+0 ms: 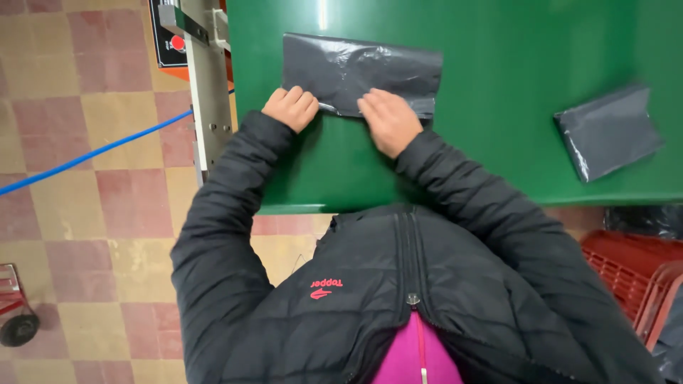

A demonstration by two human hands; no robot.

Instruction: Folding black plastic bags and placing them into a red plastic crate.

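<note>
Step in hand, as judged: folding and flattening the black bag (pixel 359 71) near the table's (pixel 498 142) far-left edge. Left hand (pixel 292 107), fingers curled, pinches the bag's near-left corner. Right hand (pixel 388 119), fingers extended, presses its near edge flat. A folded bag (pixel 608 131) lies at the right edge.

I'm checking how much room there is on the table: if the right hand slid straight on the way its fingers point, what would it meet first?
The right hand already rests on the black plastic bag; beyond it, only bare green table seems to follow.
</note>
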